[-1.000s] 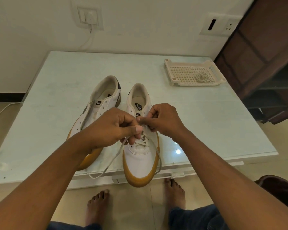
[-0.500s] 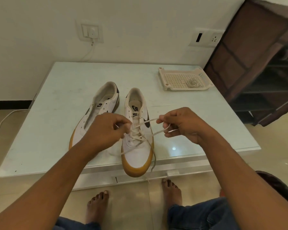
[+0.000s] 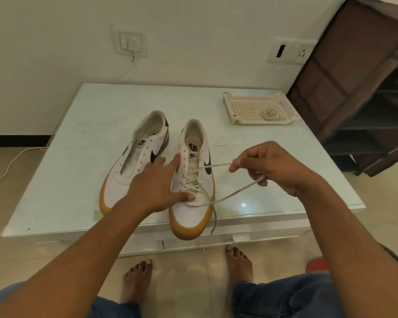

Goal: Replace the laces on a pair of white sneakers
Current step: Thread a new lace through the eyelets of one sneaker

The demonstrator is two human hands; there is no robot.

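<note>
- Since half a second ago your left hand (image 3: pixel 154 187) has let go of the lace (image 3: pixel 194 183). It now lies flat with fingers spread on the laced sneaker (image 3: pixel 191 216), thumb pressing at the lowest crossing. Your right hand (image 3: pixel 274 168) has drawn further out to the right.
- Nearest you, a loose lace end (image 3: pixel 213 226) hangs off the table (image 3: pixel 83 134) edge towards your feet (image 3: pixel 136 278). Keep it from snagging under the sneaker's toe, which juts over that edge.
- Your right hand pinches the lace between thumb and fingertips, and a second strand runs under its curled fingers. Both strands run back to the sneaker.
- The step looks like drawing lace through the eyelets. Whether it is going in or coming out, I can't tell.
- Keep the flat hand pressing so the sneaker doesn't slide off the edge, and pull in line with the eyelet, one crossing at a time.
- Just beside it, on your left, the other sneaker (image 3: pixel 117 182) sits unlaced.
- Further back right is a tray (image 3: pixel 251 109) with something coiled (image 3: pixel 270 114) in it, possibly a lace.
- Nothing stands between your hands and the tray. A brown cabinet (image 3: pixel 365 76) is close on the right.
</note>
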